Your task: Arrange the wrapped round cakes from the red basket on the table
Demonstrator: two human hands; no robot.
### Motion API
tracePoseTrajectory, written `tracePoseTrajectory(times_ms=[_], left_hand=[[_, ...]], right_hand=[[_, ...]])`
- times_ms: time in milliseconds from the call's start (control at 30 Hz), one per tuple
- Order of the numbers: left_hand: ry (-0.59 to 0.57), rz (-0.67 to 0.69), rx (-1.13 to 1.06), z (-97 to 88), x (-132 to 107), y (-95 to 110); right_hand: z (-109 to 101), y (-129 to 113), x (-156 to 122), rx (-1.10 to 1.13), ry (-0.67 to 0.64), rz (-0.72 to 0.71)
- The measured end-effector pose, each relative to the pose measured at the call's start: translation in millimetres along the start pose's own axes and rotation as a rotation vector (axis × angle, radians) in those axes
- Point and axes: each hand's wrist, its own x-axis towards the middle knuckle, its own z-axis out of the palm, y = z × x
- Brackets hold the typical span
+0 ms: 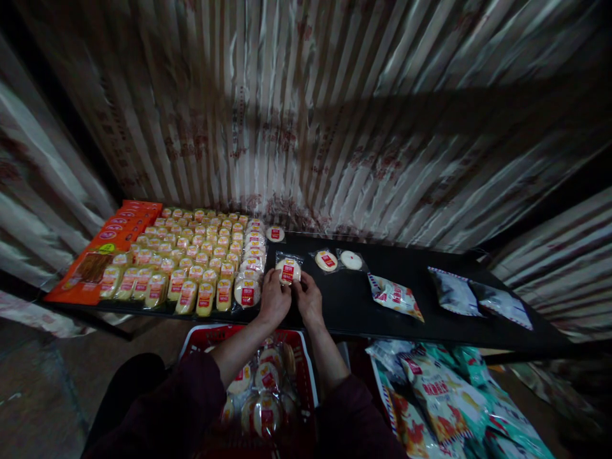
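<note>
Between my two hands is a round, pale packaged cake (289, 270) in a clear wrapper with a red label. My left hand (276, 298) grips its left side with closed fingers, and my right hand (308, 298) pinches the right side. Both hands are over the black table (349, 299). Just to the left runs a column of similar round wrapped cakes (247, 292), overlapping one another. Another one (275, 234) lies at the back edge. To the right lie two more, one label up (326, 260) and one plain white side up (351, 259).
Rows of small yellow packaged cakes (205, 296) and an orange bag (108, 245) fill the table's left. Snack bags (396, 296) lie on the right. Below stand a red basket (306, 366) of round cakes and a heap of snack bags (437, 395). Striped sheeting (287, 127) hangs behind.
</note>
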Motion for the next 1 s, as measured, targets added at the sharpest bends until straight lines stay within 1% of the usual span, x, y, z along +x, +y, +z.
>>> tracePoseTrajectory(times_ms=[100, 200, 433, 633, 767, 867, 1000], left_hand=[[-0.033, -0.004, 0.137, -0.9, 4, 5], [-0.056, -0.001, 0.188, -2.6, 7, 11], [-0.128, 0.005, 0.203, -4.1, 14, 21], [-0.148, 0.011, 0.202, 1.7, 27, 22], [-0.138, 0.047, 0.223, 9.6, 41, 19], [-0.107, 0.071, 0.245, 15.9, 53, 16], [-0.076, 0.163, 0.255, 21.9, 67, 16]], right_hand=[[3, 0, 6, 0.000, -0.012, 0.006], [5, -2, 11, 0.019, -0.025, 0.023], [7, -4, 24, 0.027, -0.008, 0.047], [11, -4, 39, 0.013, 0.001, 0.044], [19, -6, 52, -0.033, 0.022, 0.069], [26, -5, 62, -0.047, 0.022, 0.055], [33, -5, 73, -0.051, 0.019, 0.038]])
